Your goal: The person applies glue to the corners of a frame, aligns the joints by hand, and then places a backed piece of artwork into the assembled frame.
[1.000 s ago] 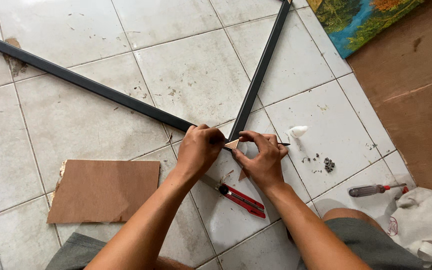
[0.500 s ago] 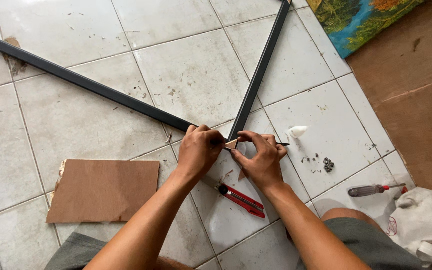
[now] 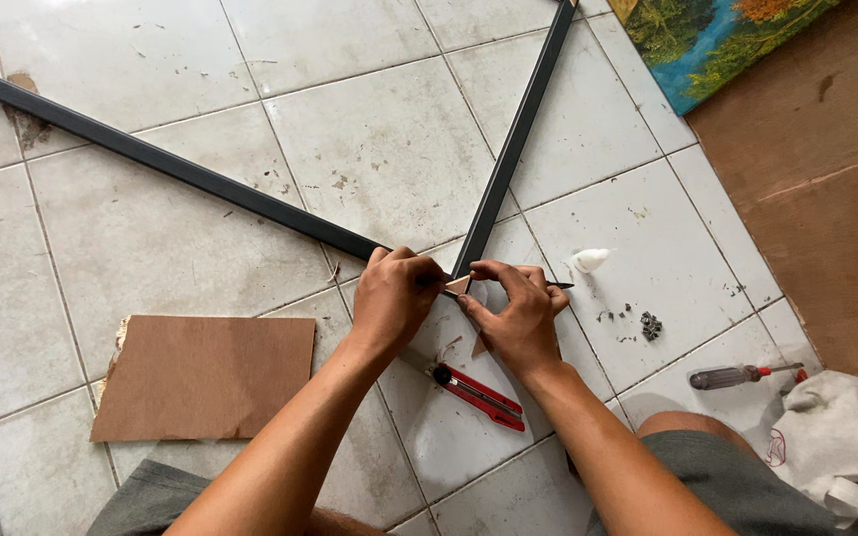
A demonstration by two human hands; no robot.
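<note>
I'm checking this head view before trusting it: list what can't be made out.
- Frame corner joint: covered by the left hand and right hand.
- Small brown piece between the fingers: mostly hidden, shape unclear.
- Black frame bars: far ends cut off by the picture edges.
- Dark bits on the tile: too small.

Black frame bars (image 3: 250,199), red-black cutter (image 3: 479,394), brown cardboard (image 3: 206,377), white tiled floor (image 3: 389,139), blue-green painting (image 3: 717,40).
</note>
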